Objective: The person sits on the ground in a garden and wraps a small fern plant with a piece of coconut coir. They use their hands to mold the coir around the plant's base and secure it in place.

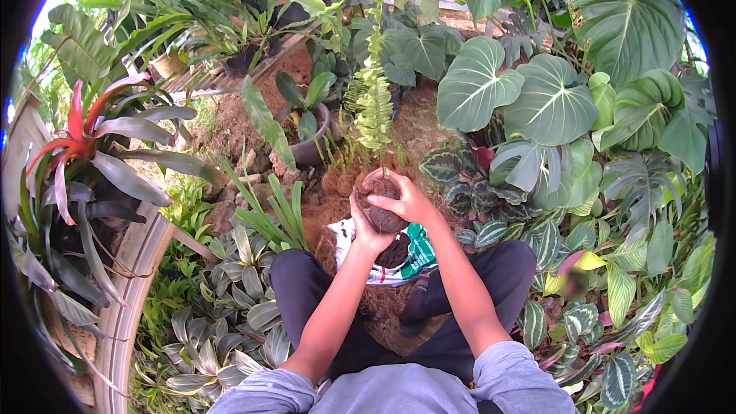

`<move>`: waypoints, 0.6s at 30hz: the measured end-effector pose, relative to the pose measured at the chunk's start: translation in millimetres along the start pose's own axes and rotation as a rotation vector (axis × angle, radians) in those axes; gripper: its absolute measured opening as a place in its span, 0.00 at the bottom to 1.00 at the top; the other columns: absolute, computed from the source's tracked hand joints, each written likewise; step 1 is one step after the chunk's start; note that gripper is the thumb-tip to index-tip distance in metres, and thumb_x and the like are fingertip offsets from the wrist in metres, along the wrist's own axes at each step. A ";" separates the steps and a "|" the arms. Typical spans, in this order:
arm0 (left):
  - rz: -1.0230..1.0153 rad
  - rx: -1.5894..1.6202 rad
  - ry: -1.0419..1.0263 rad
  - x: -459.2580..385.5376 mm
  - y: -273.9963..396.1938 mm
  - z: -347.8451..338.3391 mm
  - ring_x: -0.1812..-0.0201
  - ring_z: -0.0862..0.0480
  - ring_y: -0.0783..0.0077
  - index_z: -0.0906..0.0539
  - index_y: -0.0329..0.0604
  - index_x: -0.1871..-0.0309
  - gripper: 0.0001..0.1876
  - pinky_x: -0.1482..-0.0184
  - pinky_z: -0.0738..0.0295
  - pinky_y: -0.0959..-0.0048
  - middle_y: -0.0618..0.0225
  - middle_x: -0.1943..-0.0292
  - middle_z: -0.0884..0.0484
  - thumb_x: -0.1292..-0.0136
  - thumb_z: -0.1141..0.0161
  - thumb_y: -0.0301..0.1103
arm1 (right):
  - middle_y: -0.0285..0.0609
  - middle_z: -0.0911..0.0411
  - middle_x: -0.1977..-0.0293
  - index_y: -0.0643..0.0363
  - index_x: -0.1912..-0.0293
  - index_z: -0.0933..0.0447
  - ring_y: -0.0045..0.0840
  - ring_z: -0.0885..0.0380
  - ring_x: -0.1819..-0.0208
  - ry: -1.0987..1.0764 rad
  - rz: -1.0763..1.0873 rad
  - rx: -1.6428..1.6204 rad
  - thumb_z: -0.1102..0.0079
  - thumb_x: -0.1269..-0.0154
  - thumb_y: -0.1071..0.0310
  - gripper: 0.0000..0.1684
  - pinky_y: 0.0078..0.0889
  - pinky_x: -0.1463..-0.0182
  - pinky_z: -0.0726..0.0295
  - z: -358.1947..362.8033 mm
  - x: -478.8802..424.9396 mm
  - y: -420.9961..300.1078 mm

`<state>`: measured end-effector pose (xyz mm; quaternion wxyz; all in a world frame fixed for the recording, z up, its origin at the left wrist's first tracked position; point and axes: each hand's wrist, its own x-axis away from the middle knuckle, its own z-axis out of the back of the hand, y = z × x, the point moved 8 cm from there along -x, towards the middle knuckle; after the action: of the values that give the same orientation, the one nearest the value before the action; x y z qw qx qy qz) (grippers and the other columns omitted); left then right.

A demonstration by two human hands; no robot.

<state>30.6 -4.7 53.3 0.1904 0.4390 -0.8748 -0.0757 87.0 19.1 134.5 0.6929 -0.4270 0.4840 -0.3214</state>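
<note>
Both hands cup a dark brown root ball (pixel 386 214), with a tall, light green fern (pixel 374 103) rising from its top. My left hand (pixel 368 230) supports the ball from the left and below. Around its right and upper side wraps my right hand (pixel 407 198), the thumb lying across the front. Under the hands, between my legs, an opened white and green plastic bag (pixel 421 253) holds dark soil (pixel 393 252). Several fibre-wrapped balls (pixel 339 181) with small shoots sit just beyond the hands. Loose brown fibre (pixel 316 230) lies left of the bag.
A grey plastic pot (pixel 313 149) with a leafy plant stands beyond, to the left, near rocks (pixel 221 215). Large-leaved plants (pixel 552 100) crowd the right side. A red bromeliad (pixel 75 138) grows at far left beside a curved pale edging (pixel 129 287). Striped foliage (pixel 535 322) surrounds my knees.
</note>
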 end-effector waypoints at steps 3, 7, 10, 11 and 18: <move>-0.056 0.031 -0.081 -1.6 2.8 -9.3 0.33 0.29 0.58 0.33 0.54 0.31 0.44 0.32 0.35 0.52 0.63 0.34 0.29 0.42 0.55 0.75 | 0.50 0.29 0.42 0.64 0.45 0.27 0.33 0.29 0.39 0.186 0.067 0.436 0.30 0.42 0.56 0.31 0.36 0.39 0.28 10.4 -2.4 -1.2; -0.249 0.119 0.000 1.1 18.8 -3.9 0.41 0.24 0.60 0.28 0.46 0.38 0.37 0.37 0.30 0.55 0.62 0.42 0.23 0.38 0.53 0.68 | 0.50 0.35 0.40 0.62 0.39 0.33 0.46 0.35 0.37 0.271 0.165 0.667 0.27 0.47 0.48 0.43 0.47 0.33 0.35 1.1 2.6 -55.9; -0.444 0.064 0.080 -4.3 30.7 10.3 0.41 0.23 0.59 0.27 0.43 0.39 0.32 0.37 0.30 0.56 0.62 0.44 0.22 0.34 0.54 0.61 | 0.53 0.34 0.39 0.62 0.38 0.33 0.46 0.36 0.35 0.350 0.100 0.612 0.27 0.48 0.49 0.44 0.46 0.32 0.37 0.5 11.9 -41.6; -0.488 0.015 0.102 -7.9 34.3 19.5 0.40 0.24 0.59 0.28 0.44 0.37 0.32 0.35 0.31 0.56 0.62 0.41 0.23 0.34 0.54 0.60 | 0.54 0.34 0.39 0.62 0.39 0.32 0.46 0.36 0.35 0.370 0.067 0.581 0.26 0.48 0.50 0.43 0.45 0.30 0.39 -2.4 14.6 -31.1; -0.746 -0.182 0.040 2.1 49.4 8.5 0.29 0.36 0.63 0.37 0.40 0.29 0.37 0.27 0.43 0.61 0.63 0.29 0.35 0.26 0.63 0.62 | 0.57 0.17 0.64 0.67 0.52 0.23 0.43 0.15 0.60 0.574 -0.108 0.275 0.29 0.45 0.52 0.30 0.39 0.56 0.19 -13.0 20.5 3.2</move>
<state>-10.4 23.1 60.9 0.2051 0.7099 -0.6408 -0.2083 81.4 -0.8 121.4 0.5613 -0.2462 0.5883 -0.5274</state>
